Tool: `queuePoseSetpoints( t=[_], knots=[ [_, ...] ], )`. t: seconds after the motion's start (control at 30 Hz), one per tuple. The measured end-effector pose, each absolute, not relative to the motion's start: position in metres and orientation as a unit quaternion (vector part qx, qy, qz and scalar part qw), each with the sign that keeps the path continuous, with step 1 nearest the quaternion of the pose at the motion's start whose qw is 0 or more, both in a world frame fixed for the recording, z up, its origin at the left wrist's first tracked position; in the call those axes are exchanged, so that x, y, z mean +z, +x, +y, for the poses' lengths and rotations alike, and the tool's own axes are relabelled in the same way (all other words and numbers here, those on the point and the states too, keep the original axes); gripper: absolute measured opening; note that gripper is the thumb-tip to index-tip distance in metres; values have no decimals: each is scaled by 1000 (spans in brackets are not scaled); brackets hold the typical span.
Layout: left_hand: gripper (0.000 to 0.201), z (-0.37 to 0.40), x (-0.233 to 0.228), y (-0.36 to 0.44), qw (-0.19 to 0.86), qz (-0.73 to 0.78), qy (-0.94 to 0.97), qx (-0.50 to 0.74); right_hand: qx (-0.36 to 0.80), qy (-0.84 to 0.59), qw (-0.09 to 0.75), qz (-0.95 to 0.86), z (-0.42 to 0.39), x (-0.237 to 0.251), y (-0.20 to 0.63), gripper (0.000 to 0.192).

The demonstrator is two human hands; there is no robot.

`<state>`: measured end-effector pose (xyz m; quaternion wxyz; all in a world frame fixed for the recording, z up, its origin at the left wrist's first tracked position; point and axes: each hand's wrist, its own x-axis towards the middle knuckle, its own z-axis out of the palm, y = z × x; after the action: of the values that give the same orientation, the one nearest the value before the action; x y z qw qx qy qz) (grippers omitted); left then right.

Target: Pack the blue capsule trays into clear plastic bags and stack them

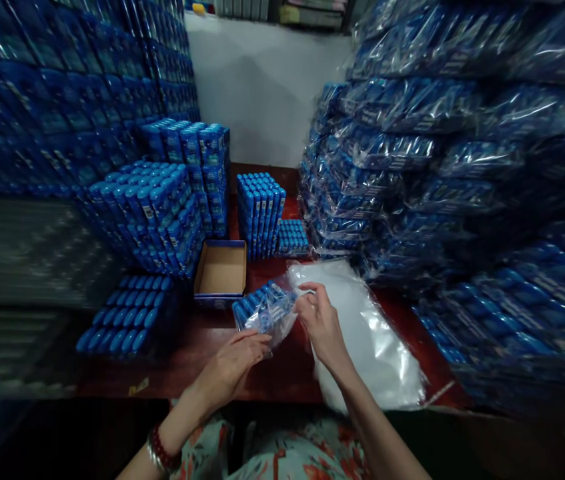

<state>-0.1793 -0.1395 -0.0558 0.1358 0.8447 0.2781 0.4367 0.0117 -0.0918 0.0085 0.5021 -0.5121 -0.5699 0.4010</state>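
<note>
**Blue pack sat between the hands, loose film pinched on the right!**

And there it was on my feed: the blue pack (256,311), sheathed in a clear bag (285,325), lay right between the two hands, out over the tabletop (285,379); whether it rested there or hung just above, I couldn't tell. The left hand (241,357) was the nearer one, touching the film along the near edge. Its fingers lay outstretched, and with the thumb out of my sight I couldn't say if that grip was closed. Over to the right hand (323,327), and here was the pinch: thumb and forefinger seemed pressed together on the bag's loose end. From that right grip, the pack lay to the left; from the left one, just past the fingertips. Its long axis looked to run crosswise, hand to hand, right end slightly farther off, though glare muddied my read. Just beyond the pack stood an open carton (221,267), and under the right wrist spread a pile of clear sheets (367,347).
</note>
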Motion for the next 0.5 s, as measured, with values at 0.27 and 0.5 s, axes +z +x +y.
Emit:
queuePoseSetpoints(
  t=[0.27, 0.5],
  knots=[
    [29, -142, -70, -203, 157, 301, 834, 435, 489, -526, 563, -410, -110, -34, 20, 32],
    [29, -131, -78, -214, 134, 300, 827, 457, 471, -523, 620, -348, -96, -102, 5, 34]
  ],
)
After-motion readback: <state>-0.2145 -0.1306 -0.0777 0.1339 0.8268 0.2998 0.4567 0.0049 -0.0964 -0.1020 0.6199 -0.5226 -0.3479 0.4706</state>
